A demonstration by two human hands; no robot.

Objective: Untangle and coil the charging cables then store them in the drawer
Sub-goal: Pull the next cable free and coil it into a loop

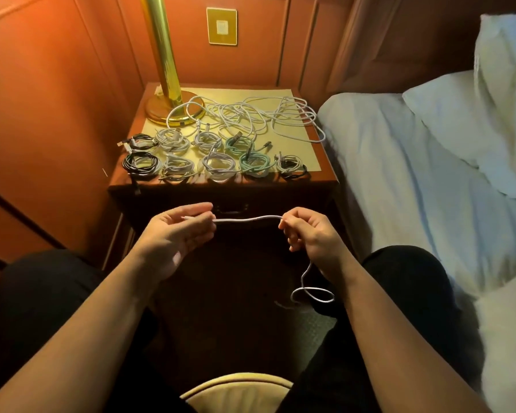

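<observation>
A white cable (pixel 248 219) stretches between my two hands in front of the nightstand. My left hand (pixel 179 234) pinches one end between thumb and fingertips, palm up. My right hand (pixel 307 234) grips the cable further along; the rest hangs below it and loops (pixel 312 295) over the floor. On the nightstand (pixel 322 171) lie several coiled cables in two rows, black (pixel 140 163), white (pixel 218 165) and teal (pixel 254 163). Behind them spreads a tangle of white cables (pixel 245 114). The closed drawer's handle (pixel 231 208) shows just beyond the cable.
A brass lamp (pixel 167 84) stands at the nightstand's back left, its base under some tangled cable. A bed with pale sheets and pillows (pixel 429 162) runs along the right. Wood-panelled wall closes the left and back. My knees flank the space below my hands.
</observation>
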